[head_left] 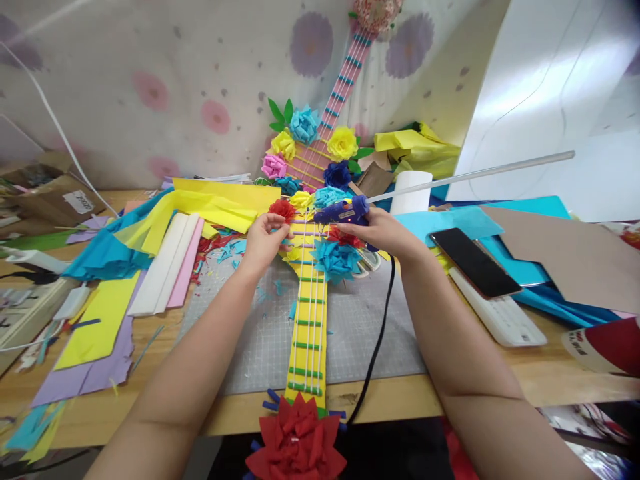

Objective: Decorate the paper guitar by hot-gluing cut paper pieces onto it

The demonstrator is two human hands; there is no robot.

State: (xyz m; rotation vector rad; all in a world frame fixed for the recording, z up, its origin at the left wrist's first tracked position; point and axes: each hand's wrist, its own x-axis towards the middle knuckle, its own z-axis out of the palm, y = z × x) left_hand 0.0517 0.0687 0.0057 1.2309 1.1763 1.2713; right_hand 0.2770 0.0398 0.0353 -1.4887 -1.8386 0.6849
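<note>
A yellow paper guitar [301,313] with green frets and white strings lies on the grey cutting mat [370,327], its neck toward me. Red, blue and yellow paper flowers cover its body, and a large red flower [296,440] sits at the neck's end. My right hand [377,233] is wrapped round a blue glue gun [345,212], its nozzle over the guitar body and a long glue stick out of its back. Beside the small red flower [282,210], my left hand [269,240] has its fingertips pinched; what they hold is too small to tell.
Behind stands a pink paper guitar [340,93] with flowers. Coloured paper [95,327] and a cardboard box [50,193] lie left. At right are a phone [475,262], a white keyboard-like object [500,310] and a red cup [607,347]. A black cord [383,333] crosses the mat.
</note>
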